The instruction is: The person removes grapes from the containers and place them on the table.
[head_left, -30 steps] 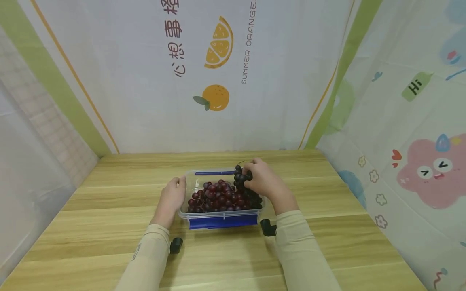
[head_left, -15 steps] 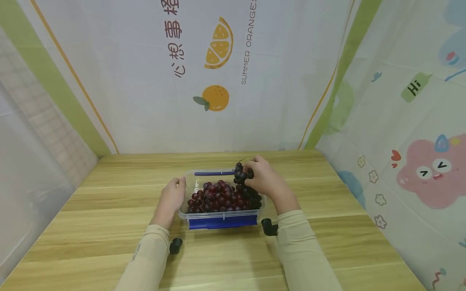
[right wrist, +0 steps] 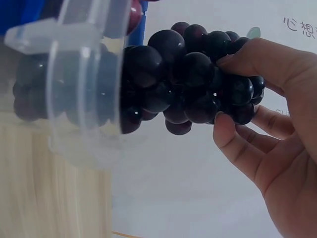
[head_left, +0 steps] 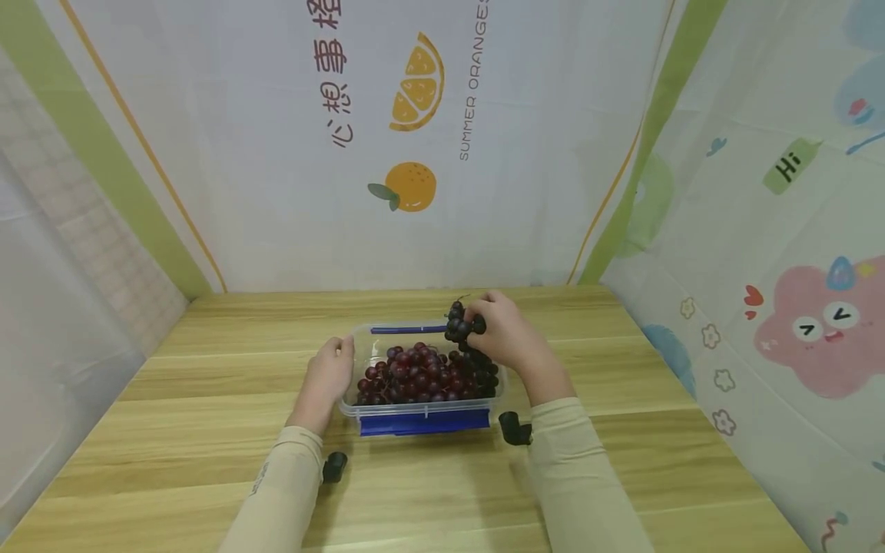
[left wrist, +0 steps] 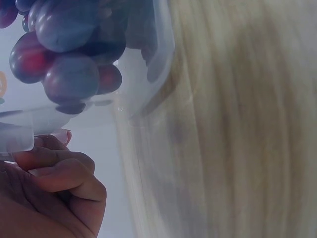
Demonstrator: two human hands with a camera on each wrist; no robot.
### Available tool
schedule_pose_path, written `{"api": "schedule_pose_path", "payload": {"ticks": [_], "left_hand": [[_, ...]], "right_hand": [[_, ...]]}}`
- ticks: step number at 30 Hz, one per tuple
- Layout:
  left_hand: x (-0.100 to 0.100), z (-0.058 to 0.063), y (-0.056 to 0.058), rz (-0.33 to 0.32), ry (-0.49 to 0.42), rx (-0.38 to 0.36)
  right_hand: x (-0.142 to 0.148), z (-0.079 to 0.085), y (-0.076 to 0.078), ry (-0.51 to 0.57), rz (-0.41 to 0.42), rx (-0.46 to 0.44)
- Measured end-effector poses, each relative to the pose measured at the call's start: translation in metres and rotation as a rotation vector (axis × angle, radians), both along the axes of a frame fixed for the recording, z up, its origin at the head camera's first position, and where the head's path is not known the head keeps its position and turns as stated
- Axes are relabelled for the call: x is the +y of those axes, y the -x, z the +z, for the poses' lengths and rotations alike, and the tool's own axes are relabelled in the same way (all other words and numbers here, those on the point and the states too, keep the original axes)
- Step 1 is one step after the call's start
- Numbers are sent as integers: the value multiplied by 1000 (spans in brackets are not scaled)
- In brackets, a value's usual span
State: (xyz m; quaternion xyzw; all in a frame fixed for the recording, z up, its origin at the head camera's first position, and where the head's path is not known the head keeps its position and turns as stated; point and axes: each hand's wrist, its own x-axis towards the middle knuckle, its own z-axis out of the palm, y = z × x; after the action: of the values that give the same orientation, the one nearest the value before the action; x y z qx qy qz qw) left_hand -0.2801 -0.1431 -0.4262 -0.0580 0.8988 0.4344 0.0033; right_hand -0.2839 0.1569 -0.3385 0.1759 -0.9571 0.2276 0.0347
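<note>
A clear plastic food container [head_left: 366, 347] with blue clips stands on the table, holding a heap of red grapes [head_left: 417, 375]. My left hand [head_left: 328, 378] grips its left rim; the left wrist view shows the curled fingers [left wrist: 69, 173] at the rim's edge. At the right end, my right hand [head_left: 508, 336] pinches a bunch of black grapes [head_left: 456, 329] by its upper part. In the right wrist view the thumb and fingers press into the bunch [right wrist: 190, 72] from both sides. Its upper part stands above the rim, and its lower grapes hang inside the container.
A wood-grain table [head_left: 429, 491] lies underneath. A white curtain [head_left: 276, 215] with orange prints rises behind it, and a patterned cloth [head_left: 733, 230] stands on the right. Black wrist-camera pieces [head_left: 515, 428] stick out by the sleeves.
My right hand has risen slightly and shifted a little to the right, drawing the black grapes up with it. The left hand and the container have stayed in place.
</note>
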Motion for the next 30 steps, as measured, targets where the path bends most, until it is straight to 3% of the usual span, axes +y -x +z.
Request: {"api": "schedule_pose_path", "payload": {"ticks": [30], "left_hand": [[-1, -1, -1, 0, 0, -8]], "right_hand": [[3, 25, -5, 64, 8, 117]]}}
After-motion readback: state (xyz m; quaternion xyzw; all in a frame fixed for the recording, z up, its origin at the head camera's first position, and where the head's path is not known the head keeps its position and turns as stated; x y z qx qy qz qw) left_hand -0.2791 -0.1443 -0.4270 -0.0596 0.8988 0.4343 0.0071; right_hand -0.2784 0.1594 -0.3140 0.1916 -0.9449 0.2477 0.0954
